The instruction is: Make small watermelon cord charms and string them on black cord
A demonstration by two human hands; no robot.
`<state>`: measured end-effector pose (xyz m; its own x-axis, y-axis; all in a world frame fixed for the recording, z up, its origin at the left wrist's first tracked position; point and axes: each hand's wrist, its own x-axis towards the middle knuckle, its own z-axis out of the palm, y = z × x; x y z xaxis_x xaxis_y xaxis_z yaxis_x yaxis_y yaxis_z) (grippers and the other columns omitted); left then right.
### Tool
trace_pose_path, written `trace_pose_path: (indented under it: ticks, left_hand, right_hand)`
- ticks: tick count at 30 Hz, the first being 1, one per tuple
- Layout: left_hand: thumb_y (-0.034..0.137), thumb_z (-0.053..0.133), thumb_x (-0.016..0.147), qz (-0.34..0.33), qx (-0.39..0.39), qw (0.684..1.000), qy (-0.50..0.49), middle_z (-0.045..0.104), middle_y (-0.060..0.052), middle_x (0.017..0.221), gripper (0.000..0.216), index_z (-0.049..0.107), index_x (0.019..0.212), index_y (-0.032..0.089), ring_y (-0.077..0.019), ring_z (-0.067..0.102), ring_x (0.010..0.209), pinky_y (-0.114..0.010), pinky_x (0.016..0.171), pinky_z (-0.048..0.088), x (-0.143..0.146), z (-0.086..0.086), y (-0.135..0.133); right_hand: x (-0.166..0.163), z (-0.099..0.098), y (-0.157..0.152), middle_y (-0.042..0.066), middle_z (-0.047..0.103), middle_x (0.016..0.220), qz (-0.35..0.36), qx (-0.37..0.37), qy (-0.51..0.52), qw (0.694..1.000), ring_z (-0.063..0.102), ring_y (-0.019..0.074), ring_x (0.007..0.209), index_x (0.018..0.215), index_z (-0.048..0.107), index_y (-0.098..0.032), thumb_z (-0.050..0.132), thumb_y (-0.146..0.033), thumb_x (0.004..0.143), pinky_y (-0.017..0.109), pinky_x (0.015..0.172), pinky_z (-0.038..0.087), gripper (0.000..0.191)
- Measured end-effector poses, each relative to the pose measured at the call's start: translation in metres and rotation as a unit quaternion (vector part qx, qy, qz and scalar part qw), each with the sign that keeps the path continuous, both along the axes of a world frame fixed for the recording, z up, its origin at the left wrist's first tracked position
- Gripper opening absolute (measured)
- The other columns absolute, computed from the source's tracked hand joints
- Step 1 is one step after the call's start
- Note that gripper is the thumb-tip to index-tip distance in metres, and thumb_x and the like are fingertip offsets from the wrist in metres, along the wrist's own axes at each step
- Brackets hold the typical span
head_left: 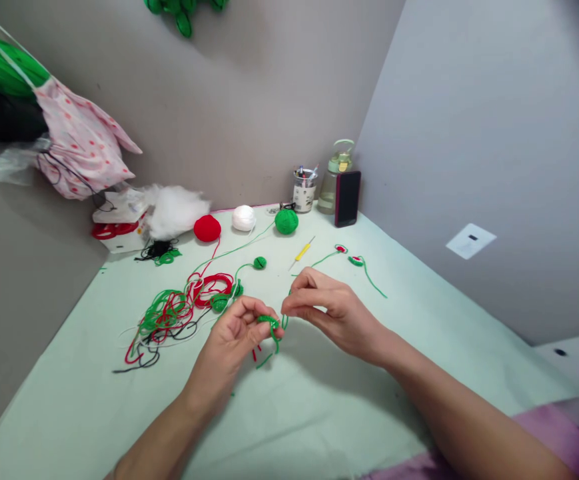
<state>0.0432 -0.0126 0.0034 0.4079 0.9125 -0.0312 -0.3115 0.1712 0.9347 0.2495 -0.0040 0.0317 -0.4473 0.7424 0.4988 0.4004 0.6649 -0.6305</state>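
Observation:
My left hand (236,337) is closed in a pinch on a small green crocheted piece (269,325), with green yarn ends hanging below it. My right hand (326,308) is also pinched, its fingertips holding the green strand right beside that piece. Both hands hover over the pale green tabletop (319,400). A tangle of green, red and black yarn (174,313) lies just left of my left hand. A yellow-handled crochet hook (302,252) lies beyond my right hand.
Red (206,228), white (244,217) and green (286,221) yarn balls sit at the back. A pen cup (304,190), water bottle (336,173) and upright phone (348,198) stand in the corner. White stuffing (174,210) and a pink cloth bag (82,143) are at back left. Small finished pieces (355,260) lie right.

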Motion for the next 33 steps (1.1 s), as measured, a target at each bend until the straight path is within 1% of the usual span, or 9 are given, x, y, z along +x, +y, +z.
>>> trace_pose_path:
  ticks: [7,13,19,25,27,30,33]
  left_hand:
    - [0.025,0.069,0.088,0.001,-0.006,1.0,0.003,0.063,0.0,0.092,0.009,0.062,0.091,0.021,-0.0144,0.065,0.083,-0.026,0.079,0.046,-0.003,-0.003,0.001]
    - [0.026,0.069,0.088,0.003,-0.001,1.0,0.008,0.063,0.001,0.091,0.009,0.062,0.09,0.021,-0.0139,0.065,0.082,-0.025,0.078,0.046,-0.003,0.0,0.0]
    - [0.03,0.074,0.083,0.001,-0.016,1.0,0.015,0.065,-0.002,0.085,0.017,0.062,0.09,0.019,-0.017,0.065,0.081,-0.027,0.075,0.046,-0.001,0.002,-0.001]
    - [0.03,0.078,0.078,0.04,-0.025,0.999,0.019,0.063,0.0,0.084,0.019,0.064,0.085,0.019,-0.0146,0.061,0.077,-0.026,0.072,0.046,0.002,0.005,-0.001]
    - [0.03,0.079,0.077,0.054,-0.029,0.998,0.024,0.063,0.0,0.082,0.02,0.064,0.084,0.018,-0.0144,0.06,0.076,-0.025,0.072,0.046,0.002,0.005,0.0]
    - [0.029,0.081,0.073,0.072,-0.043,0.996,0.023,0.063,0.0,0.079,0.024,0.063,0.084,0.017,-0.0138,0.058,0.073,-0.025,0.069,0.046,0.004,0.003,0.001]
    - [0.031,0.083,0.07,0.08,-0.056,0.995,0.015,0.063,0.001,0.076,0.028,0.062,0.083,0.017,-0.0133,0.058,0.071,-0.024,0.066,0.045,0.005,0.001,0.001]
  right_hand:
    - [0.002,-0.001,0.002,0.004,0.056,0.087,-0.009,0.011,-0.012,1.0,0.056,0.0126,0.078,0.095,0.072,-0.019,0.058,-0.016,0.096,0.026,0.069,0.048,0.015]
    - [0.002,-0.002,0.001,0.004,0.055,0.086,-0.008,0.026,-0.013,1.0,0.056,0.0129,0.077,0.094,0.072,-0.02,0.057,-0.018,0.097,0.026,0.068,0.048,0.016]
    - [-0.005,-0.004,-0.002,0.004,0.058,0.085,0.005,-0.014,0.007,1.0,0.058,0.012,0.076,0.093,0.073,-0.02,0.058,-0.019,0.096,0.024,0.067,0.049,0.015]
    - [-0.01,-0.009,0.002,0.002,0.06,0.08,-0.054,-0.044,0.022,0.997,0.057,0.0116,0.072,0.087,0.072,-0.018,0.068,-0.016,0.09,0.024,0.065,0.046,0.005]
    - [-0.012,-0.009,0.001,0.002,0.063,0.081,-0.06,-0.056,0.027,0.996,0.058,0.0115,0.072,0.086,0.07,-0.018,0.067,-0.013,0.089,0.023,0.065,0.046,0.007]
    - [-0.016,-0.008,-0.004,0.003,0.067,0.086,-0.039,-0.07,0.028,0.996,0.062,0.0117,0.076,0.094,0.07,-0.019,0.061,-0.008,0.091,0.023,0.069,0.049,0.014]
    - [-0.02,-0.011,-0.009,0.006,0.067,0.093,0.0,-0.03,0.011,1.0,0.065,0.013,0.082,0.106,0.068,-0.018,0.058,-0.012,0.094,0.025,0.075,0.053,0.017]
